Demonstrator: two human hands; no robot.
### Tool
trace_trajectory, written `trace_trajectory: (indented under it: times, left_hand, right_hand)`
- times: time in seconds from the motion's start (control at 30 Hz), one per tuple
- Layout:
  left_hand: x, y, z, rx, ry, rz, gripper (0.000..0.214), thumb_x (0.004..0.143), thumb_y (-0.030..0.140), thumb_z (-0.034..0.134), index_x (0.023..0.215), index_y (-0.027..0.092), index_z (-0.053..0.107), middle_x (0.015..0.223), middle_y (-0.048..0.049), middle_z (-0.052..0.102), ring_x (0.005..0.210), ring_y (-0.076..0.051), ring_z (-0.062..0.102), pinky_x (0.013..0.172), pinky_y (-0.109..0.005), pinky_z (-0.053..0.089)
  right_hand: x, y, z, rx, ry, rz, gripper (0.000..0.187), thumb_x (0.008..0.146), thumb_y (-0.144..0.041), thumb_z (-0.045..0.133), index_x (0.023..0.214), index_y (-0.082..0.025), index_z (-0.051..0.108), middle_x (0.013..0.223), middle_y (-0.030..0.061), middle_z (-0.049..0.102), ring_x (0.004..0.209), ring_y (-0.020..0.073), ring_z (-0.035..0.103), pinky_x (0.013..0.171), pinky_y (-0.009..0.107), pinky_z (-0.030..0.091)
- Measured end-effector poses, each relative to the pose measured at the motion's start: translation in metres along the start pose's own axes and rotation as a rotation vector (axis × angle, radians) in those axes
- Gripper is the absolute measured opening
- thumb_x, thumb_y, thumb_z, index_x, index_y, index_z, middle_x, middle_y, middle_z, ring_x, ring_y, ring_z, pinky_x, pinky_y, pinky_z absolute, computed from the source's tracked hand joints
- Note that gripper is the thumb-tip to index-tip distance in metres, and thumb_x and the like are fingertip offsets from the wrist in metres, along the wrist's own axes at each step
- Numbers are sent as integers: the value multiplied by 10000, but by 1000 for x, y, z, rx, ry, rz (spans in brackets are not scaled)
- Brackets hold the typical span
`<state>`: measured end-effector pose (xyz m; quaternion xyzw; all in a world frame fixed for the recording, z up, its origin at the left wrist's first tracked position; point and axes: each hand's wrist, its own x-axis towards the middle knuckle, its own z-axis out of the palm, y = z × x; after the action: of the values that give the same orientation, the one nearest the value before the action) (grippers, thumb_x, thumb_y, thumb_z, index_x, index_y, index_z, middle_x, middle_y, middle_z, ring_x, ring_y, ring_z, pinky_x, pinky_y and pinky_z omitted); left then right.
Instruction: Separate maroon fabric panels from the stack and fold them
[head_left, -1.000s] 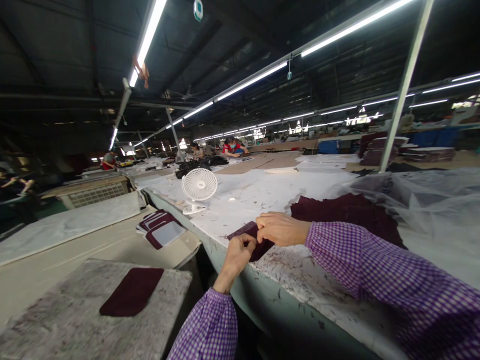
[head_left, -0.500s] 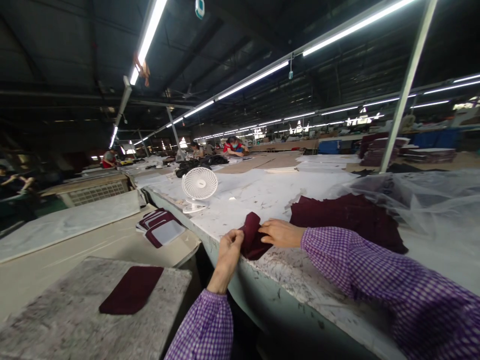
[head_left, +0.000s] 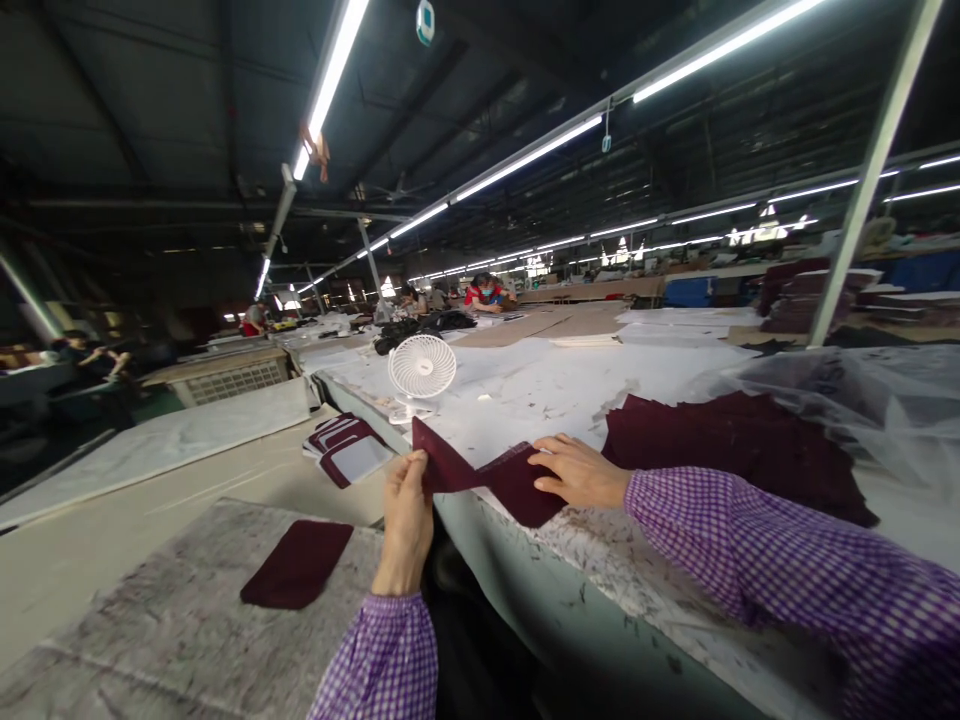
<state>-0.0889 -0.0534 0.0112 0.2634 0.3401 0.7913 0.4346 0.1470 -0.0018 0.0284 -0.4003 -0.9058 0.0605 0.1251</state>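
My left hand [head_left: 409, 500] pinches one corner of a maroon fabric piece [head_left: 450, 465], which is raised off the table edge and bends in the middle. Over the right part of that cloth lies my right hand [head_left: 577, 472], fingers spread and pressing on it near the table's front edge. Just beyond my right wrist is a pile of maroon fabric pieces [head_left: 727, 440]. A single maroon piece [head_left: 298, 563] rests flat on the grey, stained board [head_left: 180, 600] at lower left.
A white fan [head_left: 421, 368] stands on the white-covered table [head_left: 525, 380]. Maroon pieces with pale panels [head_left: 349, 450] lie on the beige surface at left. Clear plastic sheeting [head_left: 907, 400] covers the right side. A person in red [head_left: 486, 292] works far back. A gap separates the two tables.
My left hand has moved left, pulling the cloth's corner out so the bunched piece is now spread between both hands. The whole view has shifted slightly.
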Motion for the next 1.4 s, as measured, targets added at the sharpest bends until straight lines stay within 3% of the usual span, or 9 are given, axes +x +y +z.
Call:
trace_trajectory:
  times: [0.23,0.4,0.5,0.57,0.67,0.8,0.93,1.1,1.4]
  left_hand:
    - [-38,-27,22,543,-337,168,172,790,329,567,735,166,585,691,13,567,668,-115,506,652,-220,403]
    - [-55,-32,43,917,-520,432,171,845,224,439,808,163,595,786,-43,604,753,-176,557,726,-309,434]
    - [-63,-31,51,953,-632,535,189,858,202,435,818,169,617,885,-70,642,848,-195,588,801,-335,446]
    - [-62,-28,50,901,-586,578,214,877,239,442,781,181,624,866,-59,654,842,-185,596,804,-324,451]
    - [-47,-22,42,859,-244,658,182,818,337,567,892,176,608,909,-72,631,890,-206,574,819,-351,443]
    - [-23,-16,36,777,-257,418,631,628,379,751,1173,177,504,1152,-120,582,1084,-248,523,887,-379,419]
    - [-15,-12,37,548,-381,106,244,701,378,679,765,156,603,686,10,600,650,-118,538,638,-244,421]
    - [-17,0,37,447,-307,80,281,689,371,691,619,153,529,555,69,474,517,-55,374,504,-176,316]
    - [-6,7,24,344,-260,37,261,672,393,711,752,158,631,645,41,612,568,-82,515,576,-195,418]
  right_hand:
    - [-3,-34,-39,469,-85,104,655,952,-513,92,1235,-93,508,1155,153,636,844,158,673,679,262,539]
    - [-17,-62,-69,310,-63,126,675,853,-529,458,1349,-75,409,916,135,689,823,232,635,687,314,475]
    - [-15,-55,-66,136,56,125,291,843,-250,474,1033,-109,642,795,94,674,756,206,596,690,298,404]
    - [-11,-42,-61,144,78,138,226,818,-149,436,763,-122,654,694,65,638,655,165,549,625,277,364]
    - [-6,-27,-58,211,59,156,233,810,-210,472,625,-133,591,557,12,550,542,129,461,526,253,307]
    - [-6,-26,-60,337,28,117,177,789,-236,504,712,-137,629,633,-6,600,608,129,507,560,238,353]
    - [-10,-34,-64,454,-23,133,148,754,-238,534,721,-130,629,657,7,629,611,135,544,559,240,387]
    - [-15,-33,-71,686,-248,165,158,685,-270,603,657,-116,596,612,30,630,514,112,551,517,238,419]
    - [-22,-29,-86,656,-527,72,162,682,-242,601,771,-112,638,636,10,658,535,86,534,544,213,420]
